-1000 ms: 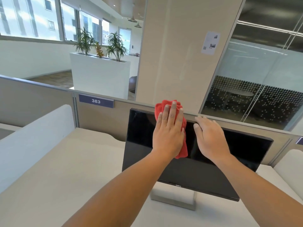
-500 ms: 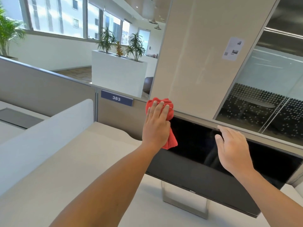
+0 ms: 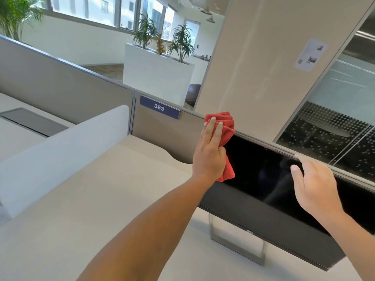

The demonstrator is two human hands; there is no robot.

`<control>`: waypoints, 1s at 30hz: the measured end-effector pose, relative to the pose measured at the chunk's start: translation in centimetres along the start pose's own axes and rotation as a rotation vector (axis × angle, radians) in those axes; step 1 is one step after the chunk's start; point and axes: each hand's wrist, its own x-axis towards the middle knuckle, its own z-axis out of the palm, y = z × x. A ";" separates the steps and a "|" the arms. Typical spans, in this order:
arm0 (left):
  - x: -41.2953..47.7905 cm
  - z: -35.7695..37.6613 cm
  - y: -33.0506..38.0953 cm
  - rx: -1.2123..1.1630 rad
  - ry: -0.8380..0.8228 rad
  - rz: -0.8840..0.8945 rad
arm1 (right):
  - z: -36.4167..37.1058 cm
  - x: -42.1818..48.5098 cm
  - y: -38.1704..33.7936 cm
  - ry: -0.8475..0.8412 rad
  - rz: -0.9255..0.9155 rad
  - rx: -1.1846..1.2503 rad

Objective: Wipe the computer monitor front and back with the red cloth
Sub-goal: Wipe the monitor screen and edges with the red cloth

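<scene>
A black computer monitor (image 3: 261, 179) stands on a silver stand (image 3: 237, 247) on the white desk (image 3: 97, 203), its dark screen facing me. My left hand (image 3: 210, 153) presses a crumpled red cloth (image 3: 226, 129) flat against the screen's upper left corner, and the cloth hangs out below my palm. My right hand (image 3: 318, 187) holds the monitor's top edge near the middle, thumb on the screen and fingers over the edge. The back of the monitor is hidden.
A beige partition with a blue "383" label (image 3: 159, 107) runs right behind the monitor. A white side divider (image 3: 60, 147) borders the desk on the left. Beyond stand a white planter (image 3: 156, 72), a wide pillar and a glass wall.
My left hand slid the red cloth leftward along the top of the screen to its upper left corner. My view turned left, so the monitor sits further right. My right hand stays on the top edge.
</scene>
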 end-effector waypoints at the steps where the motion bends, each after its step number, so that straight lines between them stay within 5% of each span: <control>1: -0.2 0.0 -0.1 -0.024 0.003 -0.011 | 0.0 0.0 -0.1 -0.001 0.002 -0.004; 15: -6.6 0.5 -4.4 -0.053 -0.065 -0.162 | -0.4 0.3 -0.5 -0.050 0.005 -0.065; 30: -14.9 0.2 -8.5 -0.181 -0.210 -0.741 | 0.0 -0.3 -0.4 -0.021 -0.019 -0.078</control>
